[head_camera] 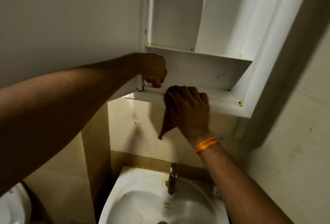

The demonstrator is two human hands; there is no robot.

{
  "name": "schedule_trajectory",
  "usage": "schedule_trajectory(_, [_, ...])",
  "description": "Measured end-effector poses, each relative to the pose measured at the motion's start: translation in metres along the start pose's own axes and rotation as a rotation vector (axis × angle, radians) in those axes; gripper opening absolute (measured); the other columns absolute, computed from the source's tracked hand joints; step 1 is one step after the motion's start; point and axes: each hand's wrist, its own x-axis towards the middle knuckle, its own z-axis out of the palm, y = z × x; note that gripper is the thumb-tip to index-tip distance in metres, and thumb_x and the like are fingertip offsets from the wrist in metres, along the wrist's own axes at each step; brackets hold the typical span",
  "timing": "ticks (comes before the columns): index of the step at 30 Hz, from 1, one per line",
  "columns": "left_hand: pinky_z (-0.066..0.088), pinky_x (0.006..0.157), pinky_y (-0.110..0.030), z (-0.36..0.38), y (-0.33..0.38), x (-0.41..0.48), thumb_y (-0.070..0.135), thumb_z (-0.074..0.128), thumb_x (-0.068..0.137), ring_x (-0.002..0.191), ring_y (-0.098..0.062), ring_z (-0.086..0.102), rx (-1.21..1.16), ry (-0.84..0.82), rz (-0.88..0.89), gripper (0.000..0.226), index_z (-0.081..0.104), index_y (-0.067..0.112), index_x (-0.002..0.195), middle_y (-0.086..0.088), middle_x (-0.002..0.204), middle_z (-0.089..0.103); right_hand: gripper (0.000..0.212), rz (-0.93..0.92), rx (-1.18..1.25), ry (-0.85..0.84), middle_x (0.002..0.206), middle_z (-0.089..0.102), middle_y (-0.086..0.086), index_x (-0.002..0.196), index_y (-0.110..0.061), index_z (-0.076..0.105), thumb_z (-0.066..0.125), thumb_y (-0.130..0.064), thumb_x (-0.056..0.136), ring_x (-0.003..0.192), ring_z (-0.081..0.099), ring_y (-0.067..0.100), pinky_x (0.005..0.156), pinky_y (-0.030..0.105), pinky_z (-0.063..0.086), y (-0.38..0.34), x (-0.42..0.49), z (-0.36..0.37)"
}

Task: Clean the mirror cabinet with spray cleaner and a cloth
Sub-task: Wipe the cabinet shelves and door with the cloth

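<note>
The left grip [155, 71] sits at the lower left corner of the white, open-fronted, wall-hung mirror cabinet [226, 101]. Its fingers curl down over the front lip of the bottom frame, and the arm stretches up and across from the left. The cabinet looks stiff and fixed to the wall, so it should take a firm push. The rust-spotted corners and a dark crack at that left joint suggest the frame is better steadied there than pulled on.

Just to the right, the small, soft brown cloth [168, 120] lies bunched over the same lip, one limp corner hanging below the frame. It looks light and floppy, likely to slip unless wadded under the palm, which seems the best place to hold it. The right grip [191, 109] has it so, with fingers bent over the cloth and pressing it against the frame edge. An orange thread band [206, 145] circles the wrist below, and the forearm rises from the lower right.

Underneath stand a white ceramic sink [139, 188] and its dull metal tap [172, 179]. No spray cleaner shows.
</note>
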Motion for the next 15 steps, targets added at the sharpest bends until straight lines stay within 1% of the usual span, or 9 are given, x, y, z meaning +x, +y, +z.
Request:
schedule_trajectory(2, [0.057,0.058,-0.016,0.002,0.003,0.001,0.015,0.062,0.09,0.064,-0.009,0.07,0.044,-0.029,0.013,0.013,0.072,0.008,0.095,-0.005,0.091,0.075,0.043,0.009,-0.049,-0.022,0.117,0.065,0.001,0.115,-0.021,0.066,0.073,-0.025,0.072,0.104,0.057,0.03,0.077,0.038,0.041,0.028,-0.021,-0.011])
schedule_trajectory(4, [0.041,0.052,0.001,-0.001,0.006,-0.007,0.007,0.051,0.097,0.083,-0.002,0.063,0.105,-0.143,0.065,0.028,0.063,-0.005,0.12,-0.014,0.12,0.067,0.045,0.047,-0.111,-0.001,0.119,0.064,0.002,0.117,-0.021,0.066,0.074,-0.022,0.073,0.108,0.057,0.031,0.08,0.039,0.04,0.06,-0.043,-0.025])
schedule_trajectory(6, [0.034,0.053,0.004,0.001,0.003,-0.005,0.002,0.043,0.1,0.094,0.008,0.051,0.267,-0.127,0.209,0.035,0.052,-0.008,0.132,-0.016,0.135,0.057,0.045,0.1,-0.146,0.017,0.12,0.063,0.004,0.118,-0.02,0.066,0.075,-0.019,0.073,0.109,0.057,0.032,0.083,0.041,0.04,0.088,-0.06,-0.039])
schedule_trajectory(7, [0.034,0.052,0.004,0.001,0.004,-0.012,0.002,0.048,0.098,0.09,0.004,0.053,0.394,-0.148,0.294,0.034,0.055,-0.008,0.13,-0.015,0.132,0.06,0.046,0.117,-0.167,0.017,0.12,0.063,0.005,0.119,-0.018,0.066,0.075,-0.017,0.073,0.11,0.056,0.032,0.085,0.041,0.039,0.097,-0.066,-0.043])
schedule_trajectory(9, [0.04,0.047,-0.001,-0.005,0.011,-0.019,0.008,0.08,0.075,0.061,-0.007,0.064,0.455,-0.116,0.471,0.03,0.075,0.005,0.104,-0.005,0.101,0.074,0.044,0.129,-0.192,0.033,0.12,0.063,0.007,0.119,-0.017,0.066,0.068,-0.018,0.075,0.111,0.055,0.033,0.085,0.041,0.039,0.103,-0.071,-0.046])
schedule_trajectory(10, [0.046,0.05,-0.008,-0.003,0.008,-0.015,0.012,0.092,0.055,0.059,-0.005,0.066,0.593,-0.116,0.596,0.035,0.08,0.014,0.088,0.001,0.087,0.075,0.043,0.14,-0.196,0.046,0.119,0.064,0.007,0.118,-0.017,0.067,0.065,-0.018,0.075,0.11,0.056,0.033,0.086,0.042,0.039,0.103,-0.071,-0.045])
schedule_trajectory(11, [0.049,0.056,-0.013,-0.002,0.008,-0.016,0.016,0.095,0.047,0.066,-0.004,0.069,0.809,-0.058,0.708,0.039,0.08,0.02,0.082,0.004,0.085,0.075,0.042,0.153,-0.196,0.055,0.119,0.064,0.007,0.118,-0.016,0.067,0.065,-0.016,0.075,0.11,0.055,0.034,0.086,0.042,0.039,0.101,-0.07,-0.043])
schedule_trajectory(14, [0.048,0.058,-0.015,0.001,0.0,-0.014,0.022,0.094,0.047,0.075,-0.006,0.069,0.953,-0.047,0.73,0.037,0.079,0.027,0.08,0.007,0.084,0.074,0.047,0.204,-0.153,0.085,0.119,0.064,0.009,0.117,-0.013,0.068,0.075,-0.008,0.07,0.111,0.054,0.034,0.087,0.041,0.039,0.089,-0.067,-0.033])
schedule_trajectory(15, [0.047,0.058,-0.015,-0.002,0.002,-0.019,0.025,0.093,0.049,0.076,-0.005,0.069,0.973,-0.07,0.661,0.036,0.078,0.03,0.082,0.009,0.085,0.073,0.047,0.218,-0.143,0.109,0.118,0.064,0.009,0.116,-0.013,0.068,0.075,-0.007,0.07,0.11,0.054,0.034,0.087,0.041,0.039,0.082,-0.065,-0.028])
